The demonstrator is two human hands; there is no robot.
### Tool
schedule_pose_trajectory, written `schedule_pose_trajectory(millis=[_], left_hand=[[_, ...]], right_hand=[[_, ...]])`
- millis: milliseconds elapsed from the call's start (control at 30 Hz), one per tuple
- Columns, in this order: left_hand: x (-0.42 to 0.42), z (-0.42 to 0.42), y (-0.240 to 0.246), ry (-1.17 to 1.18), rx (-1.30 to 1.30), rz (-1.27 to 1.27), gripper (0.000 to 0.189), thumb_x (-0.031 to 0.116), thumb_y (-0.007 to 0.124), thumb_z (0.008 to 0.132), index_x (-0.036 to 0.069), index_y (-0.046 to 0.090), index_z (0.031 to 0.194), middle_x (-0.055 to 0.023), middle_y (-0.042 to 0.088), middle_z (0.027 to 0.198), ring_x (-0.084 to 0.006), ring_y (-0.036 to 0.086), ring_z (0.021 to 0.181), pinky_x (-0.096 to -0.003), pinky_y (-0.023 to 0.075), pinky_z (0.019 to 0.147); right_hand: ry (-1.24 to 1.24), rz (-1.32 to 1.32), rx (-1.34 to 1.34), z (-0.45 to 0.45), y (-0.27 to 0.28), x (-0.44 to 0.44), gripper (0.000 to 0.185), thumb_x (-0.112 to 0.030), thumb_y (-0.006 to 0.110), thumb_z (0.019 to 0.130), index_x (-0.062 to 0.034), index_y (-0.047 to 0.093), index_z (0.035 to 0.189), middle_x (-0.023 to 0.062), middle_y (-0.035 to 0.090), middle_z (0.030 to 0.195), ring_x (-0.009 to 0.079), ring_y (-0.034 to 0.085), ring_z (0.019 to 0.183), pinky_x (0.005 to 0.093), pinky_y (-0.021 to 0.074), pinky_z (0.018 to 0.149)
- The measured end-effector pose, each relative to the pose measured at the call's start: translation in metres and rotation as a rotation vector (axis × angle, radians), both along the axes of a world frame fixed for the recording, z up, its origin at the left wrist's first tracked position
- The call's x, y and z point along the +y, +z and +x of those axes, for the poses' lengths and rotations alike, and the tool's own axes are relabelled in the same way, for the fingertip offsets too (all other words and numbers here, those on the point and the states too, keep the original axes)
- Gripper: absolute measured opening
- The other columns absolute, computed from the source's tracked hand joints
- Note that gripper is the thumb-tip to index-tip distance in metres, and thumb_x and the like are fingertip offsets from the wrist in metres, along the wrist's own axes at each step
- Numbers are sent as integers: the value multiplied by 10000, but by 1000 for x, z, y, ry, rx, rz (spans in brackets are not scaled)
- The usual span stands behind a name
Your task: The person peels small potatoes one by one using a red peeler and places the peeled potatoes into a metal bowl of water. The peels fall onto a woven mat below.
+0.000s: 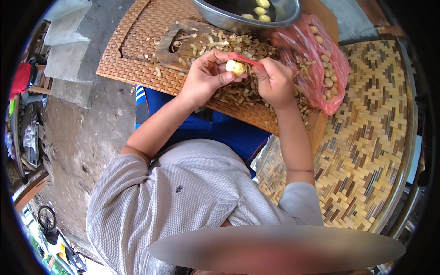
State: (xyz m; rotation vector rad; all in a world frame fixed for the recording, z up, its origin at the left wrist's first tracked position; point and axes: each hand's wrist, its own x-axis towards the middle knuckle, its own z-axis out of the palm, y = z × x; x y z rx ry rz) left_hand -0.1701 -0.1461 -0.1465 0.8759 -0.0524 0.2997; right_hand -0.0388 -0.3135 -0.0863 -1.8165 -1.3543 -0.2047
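Observation:
My left hand holds a small pale-yellow potato, mostly peeled, between its thumb and fingers. My right hand grips a red-handled peeler, which lies against the potato's far side; its blade is mostly hidden. Below and beyond both hands, a heap of brown peelings covers part of a wooden chopping board and the woven table. A pink plastic bag of unpeeled potatoes lies to the right of my right hand. Several peeled potatoes sit in a metal basin at the top.
The brown woven tabletop has scattered peel on it. A patterned bamboo-weave surface extends along the right. Pale steps rise from the bare ground on the left. A two-wheeled vehicle stands at the lower left.

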Motion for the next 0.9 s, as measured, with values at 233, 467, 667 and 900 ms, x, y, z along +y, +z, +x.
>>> schedule_pose_trajectory(millis=[233, 467, 667, 900], left_hand=[[1, -1, -2, -5, 6, 62, 395, 71, 780, 951, -5, 642, 1313, -143, 731, 1245, -285, 748, 1114, -385, 621, 965], [-1, 0, 2, 87, 33, 139, 488, 22, 759, 958, -1, 617, 1425, -122, 730, 1280, -233, 721, 1146, -352, 584, 1008], [2, -2, 7, 108, 74, 153, 486, -25, 750, 949, -12, 633, 1421, -147, 709, 1351, -188, 678, 1201, -341, 561, 1036], [0, -4, 4, 88, 78, 200, 458, -23, 763, 942, -34, 657, 1388, -152, 717, 1334, -190, 684, 1193, -350, 542, 1067]], right_hand=[[-40, -9, -2, 2, -2, 0, 304, -244, 719, 1011, -27, 626, 819, 151, 610, 679, 366, 629, 583, 438, 469, 524], [-58, -4, 38, 3, 5, -7, 332, -268, 700, 1032, -9, 642, 833, 142, 588, 657, 322, 608, 568, 404, 453, 535], [8, -55, 22, 0, 6, -6, 316, -251, 717, 1015, -24, 629, 813, 155, 593, 660, 347, 618, 570, 425, 450, 519], [26, -53, 10, -1, 3, -5, 337, -252, 683, 1048, 13, 639, 843, 148, 572, 662, 328, 587, 567, 395, 438, 547]])
